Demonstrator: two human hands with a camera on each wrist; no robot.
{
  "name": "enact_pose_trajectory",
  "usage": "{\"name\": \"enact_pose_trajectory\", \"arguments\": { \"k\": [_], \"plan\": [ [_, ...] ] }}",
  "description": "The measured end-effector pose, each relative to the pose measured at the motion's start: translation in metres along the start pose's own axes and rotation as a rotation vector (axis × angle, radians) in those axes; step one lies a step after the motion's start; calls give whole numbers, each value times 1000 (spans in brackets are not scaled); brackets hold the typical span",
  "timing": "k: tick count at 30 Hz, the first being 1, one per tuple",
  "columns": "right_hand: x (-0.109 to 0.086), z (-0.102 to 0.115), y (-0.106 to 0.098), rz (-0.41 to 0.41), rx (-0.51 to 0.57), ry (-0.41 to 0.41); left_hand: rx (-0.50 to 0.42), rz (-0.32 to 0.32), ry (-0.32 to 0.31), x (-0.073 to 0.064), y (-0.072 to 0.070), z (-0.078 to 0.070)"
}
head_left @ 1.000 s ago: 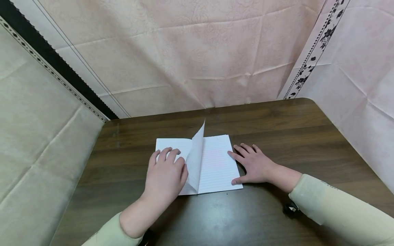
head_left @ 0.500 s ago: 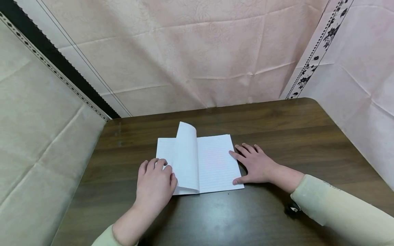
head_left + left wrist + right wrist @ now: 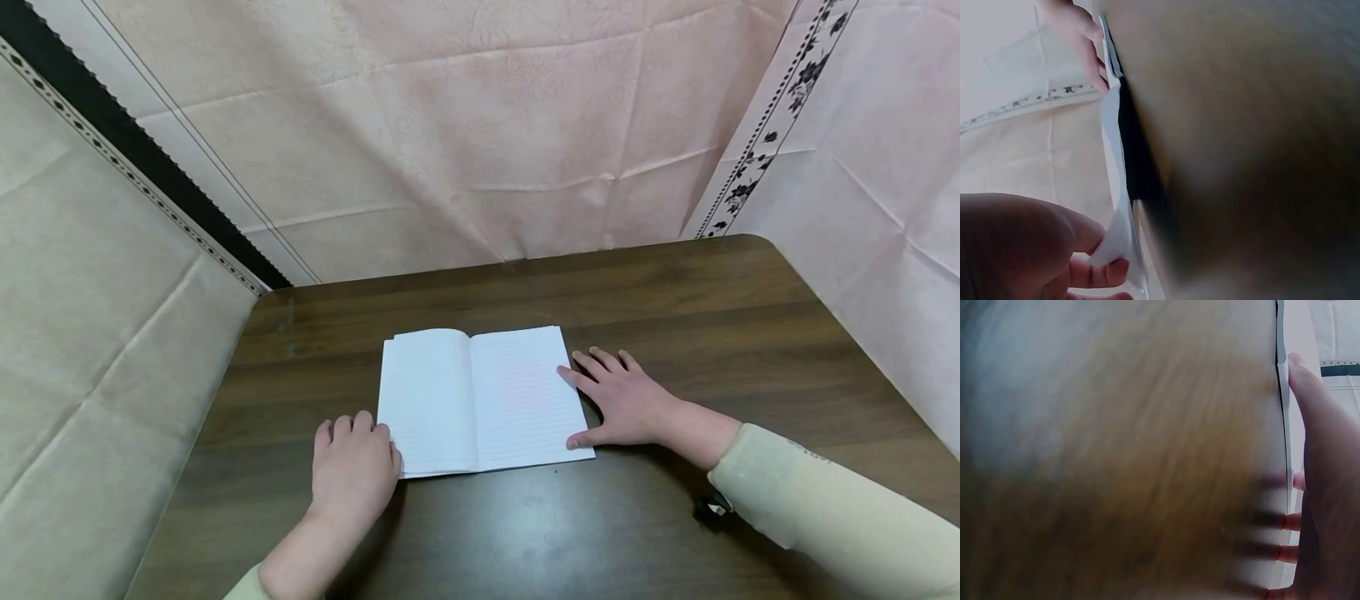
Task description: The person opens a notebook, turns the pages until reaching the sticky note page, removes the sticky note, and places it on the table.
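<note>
white notebook (image 3: 480,404) lying open at twelve o'clock on brown table (image 3: 315,367); left hand (image 3: 352,468), at its eight, pinching leaf (image 3: 427,392) by outer edge; right hand (image 3: 626,408), at three, resting spread on right page (image 3: 525,400); leaf-turn looking nearly finished, release seemingly remaining.

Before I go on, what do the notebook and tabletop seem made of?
Notebook: apparently thin, matte paper; white and ruled, with a soft bend beside the fold. Tabletop: wood or laminate, satin finish; brown grain and a soft glare show.
</note>
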State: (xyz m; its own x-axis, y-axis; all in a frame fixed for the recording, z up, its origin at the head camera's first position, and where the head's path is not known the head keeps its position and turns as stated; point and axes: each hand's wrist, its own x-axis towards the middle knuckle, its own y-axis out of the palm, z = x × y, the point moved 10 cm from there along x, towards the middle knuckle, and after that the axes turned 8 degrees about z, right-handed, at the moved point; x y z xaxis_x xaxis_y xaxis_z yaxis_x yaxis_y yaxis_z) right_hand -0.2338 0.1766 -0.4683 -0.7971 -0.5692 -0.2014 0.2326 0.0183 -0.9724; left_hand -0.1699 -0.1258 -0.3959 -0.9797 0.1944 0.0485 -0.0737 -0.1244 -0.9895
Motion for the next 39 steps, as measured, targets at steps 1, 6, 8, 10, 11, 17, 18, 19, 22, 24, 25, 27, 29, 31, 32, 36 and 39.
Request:
{"name": "enact_pose_trajectory", "arguments": {
  "k": [1,6,8,10,11,17,18,19,22,24,25,27,29,31,32,36,39],
  "plan": [
    [0,0,0,3,2,1,3,20,-7,0,3,2],
    [0,0,0,6,1,1,14,125,-19,-1,17,9],
    [0,-1,0,6,1,1,14,159,-14,-1,21,10],
    [0,0,0,6,3,-1,12,188,-9,-2,25,10],
    [0,0,1,6,4,-1,14,201,-6,-2,27,10],
    [0,0,1,9,7,-1,29,248,3,-2,33,10],
    [0,0,0,9,7,-1,33,251,5,-2,33,11],
    [-1,1,0,9,8,-2,36,257,6,-2,33,11],
    [0,1,1,14,9,0,34,274,9,-2,34,12],
    [0,1,1,17,9,2,25,284,9,-1,34,13],
    [0,0,1,17,9,3,17,288,6,-1,35,14],
    [0,0,1,17,10,5,-1,286,-2,0,35,16],
    [0,0,0,15,10,5,-15,278,-10,1,34,18],
    [0,0,-1,13,10,4,-28,263,-12,2,33,18],
    [0,0,-1,13,10,4,-36,251,-10,2,33,18],
    [0,1,-1,10,6,2,-78,190,17,5,29,11],
    [0,1,0,13,5,3,-112,147,52,8,25,1]
  ]
}}
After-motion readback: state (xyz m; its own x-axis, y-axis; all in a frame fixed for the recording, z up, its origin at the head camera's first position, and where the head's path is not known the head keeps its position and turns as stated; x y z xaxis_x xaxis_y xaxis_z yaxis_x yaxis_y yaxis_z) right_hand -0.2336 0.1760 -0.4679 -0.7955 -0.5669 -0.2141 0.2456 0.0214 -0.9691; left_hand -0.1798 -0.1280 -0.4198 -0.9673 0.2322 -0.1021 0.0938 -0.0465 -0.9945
